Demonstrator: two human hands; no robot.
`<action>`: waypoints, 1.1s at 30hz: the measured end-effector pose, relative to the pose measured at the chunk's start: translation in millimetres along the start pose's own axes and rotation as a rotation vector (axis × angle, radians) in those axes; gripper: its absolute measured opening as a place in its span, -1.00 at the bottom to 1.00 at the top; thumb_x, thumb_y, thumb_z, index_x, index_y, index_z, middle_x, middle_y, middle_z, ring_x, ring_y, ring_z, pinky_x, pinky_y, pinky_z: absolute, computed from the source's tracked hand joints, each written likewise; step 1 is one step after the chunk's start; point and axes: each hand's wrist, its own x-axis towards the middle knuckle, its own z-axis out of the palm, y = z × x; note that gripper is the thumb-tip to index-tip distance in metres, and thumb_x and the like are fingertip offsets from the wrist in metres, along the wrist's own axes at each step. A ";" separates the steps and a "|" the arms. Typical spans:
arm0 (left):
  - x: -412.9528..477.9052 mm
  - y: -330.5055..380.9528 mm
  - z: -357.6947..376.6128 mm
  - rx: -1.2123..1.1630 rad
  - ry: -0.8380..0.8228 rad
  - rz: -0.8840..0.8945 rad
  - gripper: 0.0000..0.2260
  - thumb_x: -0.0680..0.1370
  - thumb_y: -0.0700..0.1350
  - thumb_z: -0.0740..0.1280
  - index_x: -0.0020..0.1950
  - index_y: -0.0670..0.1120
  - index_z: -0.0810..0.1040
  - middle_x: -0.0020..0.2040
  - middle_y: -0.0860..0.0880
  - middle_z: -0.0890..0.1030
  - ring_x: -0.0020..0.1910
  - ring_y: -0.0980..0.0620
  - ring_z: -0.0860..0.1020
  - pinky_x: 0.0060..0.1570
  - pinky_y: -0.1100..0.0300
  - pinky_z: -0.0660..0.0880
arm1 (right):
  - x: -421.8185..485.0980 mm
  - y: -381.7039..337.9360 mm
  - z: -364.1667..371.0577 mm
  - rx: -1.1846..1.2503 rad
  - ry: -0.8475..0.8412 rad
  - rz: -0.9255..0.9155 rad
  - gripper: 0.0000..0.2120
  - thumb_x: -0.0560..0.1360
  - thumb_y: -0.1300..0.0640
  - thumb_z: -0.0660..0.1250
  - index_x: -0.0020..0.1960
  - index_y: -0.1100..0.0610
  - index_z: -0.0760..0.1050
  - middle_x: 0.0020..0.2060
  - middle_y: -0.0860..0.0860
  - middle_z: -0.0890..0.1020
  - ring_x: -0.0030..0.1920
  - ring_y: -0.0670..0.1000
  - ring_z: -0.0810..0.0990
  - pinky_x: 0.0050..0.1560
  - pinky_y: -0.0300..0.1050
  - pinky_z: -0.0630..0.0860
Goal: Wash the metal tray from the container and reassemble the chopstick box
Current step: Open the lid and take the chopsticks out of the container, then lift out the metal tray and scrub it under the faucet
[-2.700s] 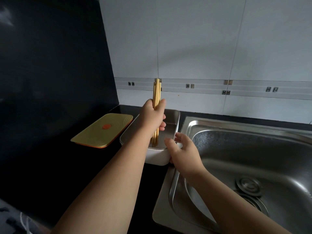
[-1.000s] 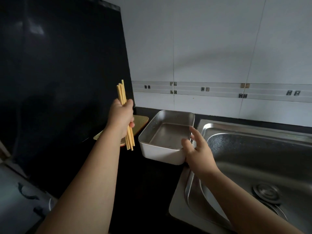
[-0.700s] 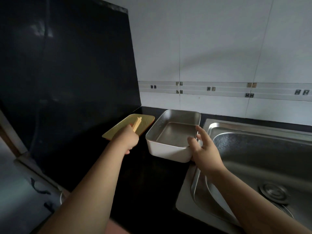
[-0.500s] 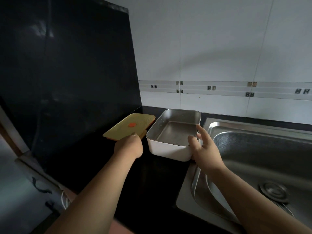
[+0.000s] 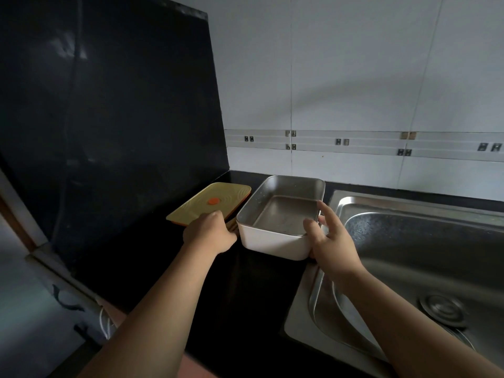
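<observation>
The metal tray (image 5: 283,214) sits inside the white chopstick box (image 5: 272,242) on the black counter, just left of the sink. My right hand (image 5: 331,241) holds the box's near right corner, thumb over the tray rim and fingers along the right side. Low on the counter to the left of the box, my left hand (image 5: 210,233) has its fingers curled round the bundle of chopsticks (image 5: 231,227). Only the chopsticks' ends show, between the box and the lid. The yellow lid (image 5: 210,203) with an orange dot lies flat left of the box.
A steel sink (image 5: 425,255) with a drain (image 5: 441,309) fills the right side. A tall black panel (image 5: 109,118) stands on the left, and a white tiled wall (image 5: 354,77) runs behind. A pale surface lies below the counter's left edge.
My left hand has lifted the chopsticks out of the tray, swung them left and lowered them to the counter beside the lid. My right hand stayed on the box corner.
</observation>
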 end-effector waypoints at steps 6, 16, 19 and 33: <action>-3.2 -4.4 -2.2 -0.051 -0.063 -0.010 -0.63 0.39 0.20 0.37 -0.03 -0.06 0.45 0.09 -0.05 0.59 0.08 -0.15 0.58 -0.08 0.08 0.53 | 0.5 -1.5 -1.7 -0.005 -0.011 -0.020 -0.34 0.45 -0.18 0.27 0.53 -0.14 0.26 0.46 -0.05 0.41 0.34 0.05 0.51 0.30 0.24 0.50; -8.0 -19.1 -0.5 -0.124 -0.071 -0.041 -0.63 0.38 0.18 0.39 0.00 -0.08 0.56 0.01 -0.03 0.61 0.01 -0.11 0.61 -0.15 0.10 0.53 | 4.1 4.2 -2.8 -0.014 -0.014 -0.037 -0.42 0.54 -0.09 0.29 0.53 -0.15 0.26 0.46 -0.04 0.41 0.32 0.03 0.51 0.29 0.23 0.50; -7.9 -18.3 1.6 -0.089 -0.043 -0.038 -0.69 0.45 0.13 0.36 0.03 -0.07 0.57 0.01 -0.09 0.62 -0.02 -0.13 0.62 -0.22 0.12 0.48 | 3.9 3.1 -2.5 -0.005 -0.014 -0.034 -0.34 0.44 -0.18 0.27 0.53 -0.16 0.26 0.46 -0.05 0.41 0.35 0.05 0.50 0.31 0.24 0.49; -12.5 29.1 -13.0 -1.028 0.171 0.021 -0.75 0.63 -0.10 0.28 0.27 -0.10 0.62 0.10 0.07 0.62 0.11 0.10 0.55 0.06 0.24 0.40 | 3.5 7.0 -10.8 0.184 0.004 0.060 -0.55 0.62 -0.09 0.25 0.49 -0.07 0.38 0.13 0.03 0.64 -0.10 -0.02 0.61 -0.21 -0.22 0.52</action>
